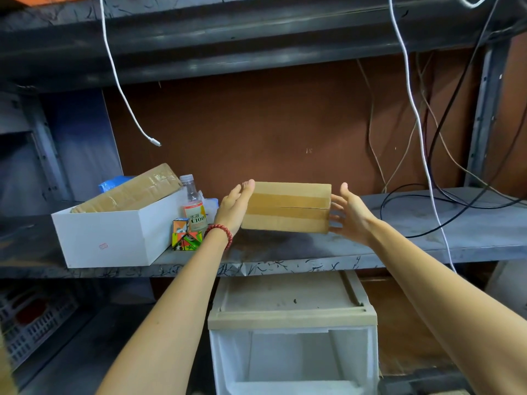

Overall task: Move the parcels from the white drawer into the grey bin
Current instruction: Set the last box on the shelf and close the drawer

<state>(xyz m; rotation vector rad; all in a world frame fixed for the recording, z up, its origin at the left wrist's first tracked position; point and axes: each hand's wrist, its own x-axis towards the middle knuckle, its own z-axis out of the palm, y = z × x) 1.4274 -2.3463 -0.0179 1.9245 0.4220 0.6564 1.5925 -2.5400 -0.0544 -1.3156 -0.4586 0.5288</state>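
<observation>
A brown cardboard parcel [286, 208] with tape bands hovers just above the grey shelf [445, 223], clamped between my two hands. My left hand [235, 208], with a red bead bracelet on its wrist, presses flat on the parcel's left end. My right hand [352, 213] holds the right end with its fingers spread. Below the shelf stands a white plastic drawer unit [291, 320], its drawer [288, 387] pulled out at the bottom of the view. A grey lattice crate [31, 323] sits at the lower left, partly cut off.
A white box [108, 238] on the shelf's left holds another taped parcel [134, 189]. Beside it stand a clear bottle [194, 203] and small colourful boxes [185, 238]. Black and white cables [427, 166] hang at the right, and a loose white cable [125, 95] dangles at the left.
</observation>
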